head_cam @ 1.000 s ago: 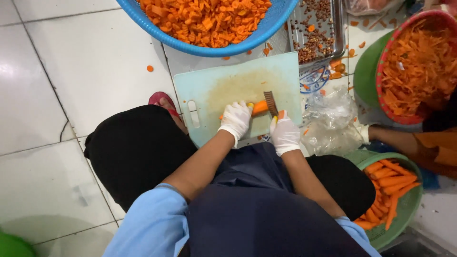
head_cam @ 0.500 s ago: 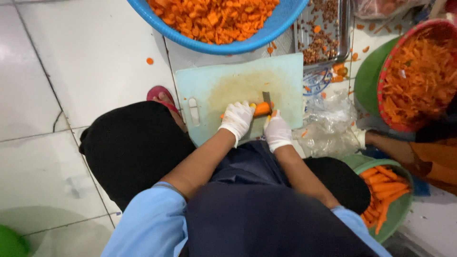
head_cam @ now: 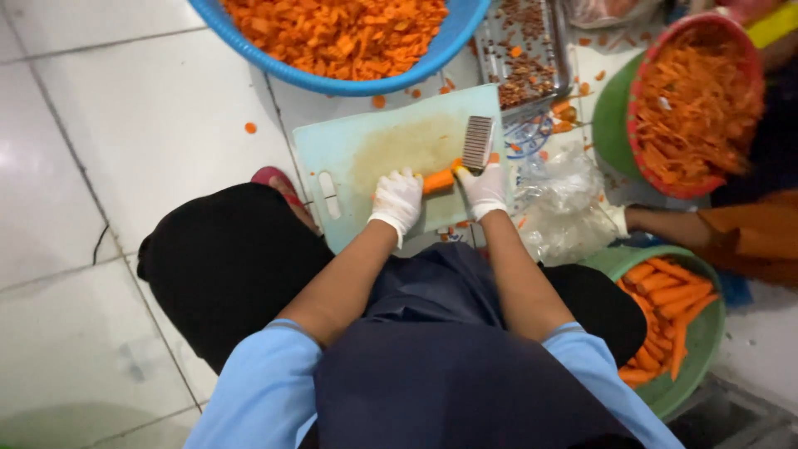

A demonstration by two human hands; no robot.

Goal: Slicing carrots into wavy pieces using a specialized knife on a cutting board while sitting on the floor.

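Note:
My left hand (head_cam: 397,199), in a white glove, pins an orange carrot (head_cam: 438,180) onto a pale green cutting board (head_cam: 349,150) on the floor. In my right hand (head_cam: 483,188), gloved too, is a crinkle-blade cutter (head_cam: 477,142), whose ridged metal blade stands at the carrot's right end. Both hands sit at the board's near right part.
A blue basin (head_cam: 349,79) of diced carrot lies beyond the board, beside a metal tray (head_cam: 524,50) of scraps. At right are a red bowl (head_cam: 694,100) of carrot strips, a green basin (head_cam: 677,312) of peeled carrots, a clear plastic bag (head_cam: 561,204) and another person's gloved hand (head_cam: 615,218).
The view has shifted, so the board and basins sit differently in frame. The cutter blade now stands raised at the carrot's end; my hands keep their hold.

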